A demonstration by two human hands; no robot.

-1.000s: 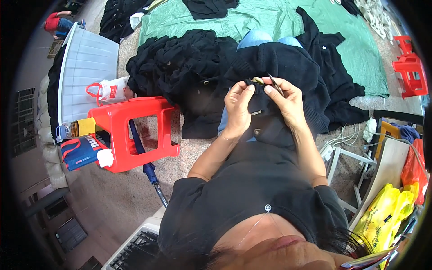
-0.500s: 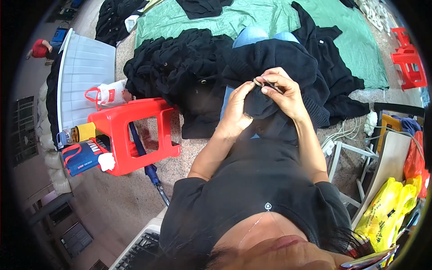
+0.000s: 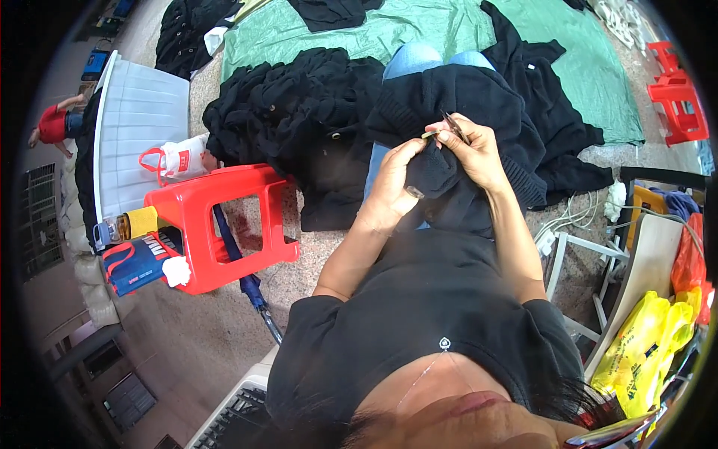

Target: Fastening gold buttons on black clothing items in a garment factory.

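Pinching a fold of a black knitted garment (image 3: 456,97) that lies over the person's lap, the left hand (image 3: 393,187) has its fingers closed on the fabric, the thumb and forefinger raised toward a small pale object (image 3: 428,135), too small to identify, at the fingertips. The right hand (image 3: 471,150) is closed around a small dark tool (image 3: 452,126), thin and pointed, perhaps snips or tweezers, with its tip just beside the left fingertips over the same fold. Both hands meet above the knees, where blue jeans (image 3: 419,56) show beyond the garment. To the person's left a heap of black clothing (image 3: 292,105) lies on the floor, touching the garment on the lap, and more black clothes (image 3: 553,97) spread out on the right. A green sheet (image 3: 419,26) covers the floor farther off. Near the left side stands a red plastic stool (image 3: 217,217), with a blue-handled stick (image 3: 239,262) passing under it, a white and red bag (image 3: 179,157) behind it and a white pleated board (image 3: 142,135) beyond. Yellow plastic bags (image 3: 643,344) lie at the lower right, and a second red stool (image 3: 677,93) stands at the far right.
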